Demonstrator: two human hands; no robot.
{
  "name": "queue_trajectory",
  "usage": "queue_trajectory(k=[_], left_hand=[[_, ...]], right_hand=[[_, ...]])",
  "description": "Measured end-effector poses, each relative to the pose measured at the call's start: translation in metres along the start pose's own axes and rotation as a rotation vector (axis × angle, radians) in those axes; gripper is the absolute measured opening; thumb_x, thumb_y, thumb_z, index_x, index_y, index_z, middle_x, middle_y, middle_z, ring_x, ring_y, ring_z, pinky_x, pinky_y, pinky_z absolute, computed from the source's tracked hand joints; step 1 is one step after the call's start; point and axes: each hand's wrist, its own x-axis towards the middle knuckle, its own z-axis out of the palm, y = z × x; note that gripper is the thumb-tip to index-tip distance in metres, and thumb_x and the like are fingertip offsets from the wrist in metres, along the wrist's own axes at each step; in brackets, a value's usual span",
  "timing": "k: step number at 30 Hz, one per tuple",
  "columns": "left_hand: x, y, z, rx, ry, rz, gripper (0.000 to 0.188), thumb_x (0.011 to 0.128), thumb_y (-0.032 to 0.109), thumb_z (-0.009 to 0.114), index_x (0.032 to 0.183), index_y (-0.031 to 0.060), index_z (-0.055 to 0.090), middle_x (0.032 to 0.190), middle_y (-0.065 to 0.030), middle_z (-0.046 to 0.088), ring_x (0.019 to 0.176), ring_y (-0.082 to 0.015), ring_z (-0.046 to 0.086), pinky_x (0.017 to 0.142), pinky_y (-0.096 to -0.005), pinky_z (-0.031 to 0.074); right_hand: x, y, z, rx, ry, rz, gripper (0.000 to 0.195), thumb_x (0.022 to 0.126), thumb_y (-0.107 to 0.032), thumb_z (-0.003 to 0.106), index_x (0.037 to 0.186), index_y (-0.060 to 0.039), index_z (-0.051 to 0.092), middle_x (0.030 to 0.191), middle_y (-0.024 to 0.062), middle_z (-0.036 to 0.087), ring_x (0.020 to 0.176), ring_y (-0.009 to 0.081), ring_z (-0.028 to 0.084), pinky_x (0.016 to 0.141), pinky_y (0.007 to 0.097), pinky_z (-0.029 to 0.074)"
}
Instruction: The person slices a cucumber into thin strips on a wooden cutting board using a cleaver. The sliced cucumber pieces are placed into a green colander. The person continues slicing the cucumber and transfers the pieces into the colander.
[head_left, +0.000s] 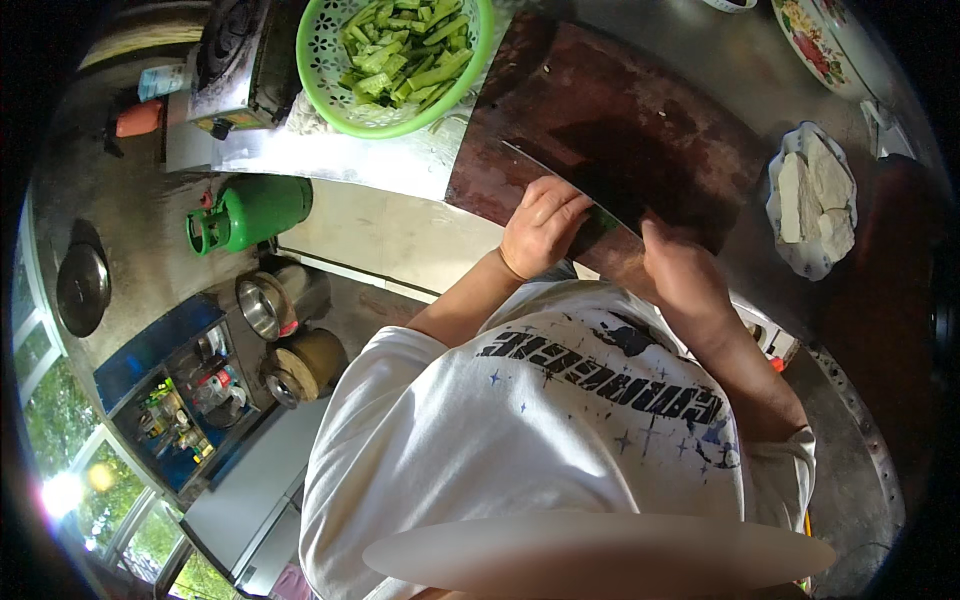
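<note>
A dark reddish-brown cutting board (697, 150) lies on the metal counter. Across its near part runs the long blade of a kitchen knife (541, 164), seen almost edge-on. My right hand (679, 266), slightly blurred, is closed around the handle end, and the handle itself is hidden. My left hand (544, 225) rests at the board's near edge with curled fingers against the blade. A small green piece (602, 217) shows beside those fingertips; what lies beneath them is hidden. Beyond the board's left side, a green-rimmed colander (317, 111) holds cut green vegetable pieces (409, 56).
Right of the board, a scalloped white dish (814, 268) holds several pale, block-like pieces (796, 199). A floral enamel basin (821, 52) stands at the upper right. A stove (240, 75) is at the upper left, with a green gas cylinder (262, 212) on the floor below.
</note>
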Motion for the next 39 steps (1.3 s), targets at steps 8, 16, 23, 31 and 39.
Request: queue_trajectory(k=[8,16,23,31,39], left_hand=[[-0.002,0.002,-0.002,0.006,-0.005,0.006,0.041,0.069,-0.002,0.075,0.109,0.0017,0.066,0.107,-0.0123,0.063,0.096,-0.0334,0.059,0.084,-0.04,0.051],[0.002,0.005,-0.002,-0.014,-0.024,0.033,0.041,0.071,-0.001,0.074,0.111,0.0016,0.065,0.11,-0.0126,0.063,0.097,-0.0328,0.059,0.085,-0.0396,0.051],[-0.013,0.007,0.004,0.017,0.035,-0.021,0.041,0.071,-0.002,0.072,0.112,0.002,0.065,0.113,-0.0126,0.062,0.099,-0.0327,0.059,0.085,-0.0398,0.051],[-0.003,0.005,0.0,-0.02,0.004,0.01,0.042,0.07,-0.003,0.072,0.111,0.0021,0.065,0.113,-0.0126,0.063,0.098,-0.0331,0.059,0.085,-0.0398,0.051],[-0.009,0.004,0.003,-0.001,0.047,0.008,0.042,0.07,-0.002,0.073,0.111,0.0018,0.066,0.113,-0.0127,0.063,0.098,-0.0321,0.06,0.086,-0.0398,0.051]], right_hand=[[-0.011,0.003,-0.018,0.135,-0.133,0.074,0.028,0.096,-0.02,0.049,0.115,0.0006,0.056,0.089,0.0267,0.065,0.084,0.0414,0.065,0.07,0.0499,0.052],[0.02,0.001,0.003,-0.069,-0.228,0.194,0.034,0.097,-0.022,0.048,0.12,0.0021,0.053,0.095,0.0257,0.067,0.089,0.0434,0.067,0.077,0.0498,0.052],[-0.028,-0.007,-0.044,0.002,-0.273,0.181,0.031,0.097,-0.019,0.048,0.12,0.0005,0.054,0.089,0.027,0.063,0.086,0.0432,0.064,0.071,0.0497,0.048],[0.019,0.012,0.014,-0.05,-0.218,0.153,0.03,0.094,-0.013,0.051,0.119,0.0027,0.055,0.087,0.0253,0.066,0.079,0.0442,0.066,0.07,0.05,0.053],[-0.023,-0.011,-0.046,0.024,-0.187,0.096,0.03,0.097,-0.017,0.05,0.115,0.0056,0.057,0.083,0.028,0.062,0.079,0.0428,0.064,0.063,0.049,0.047]])
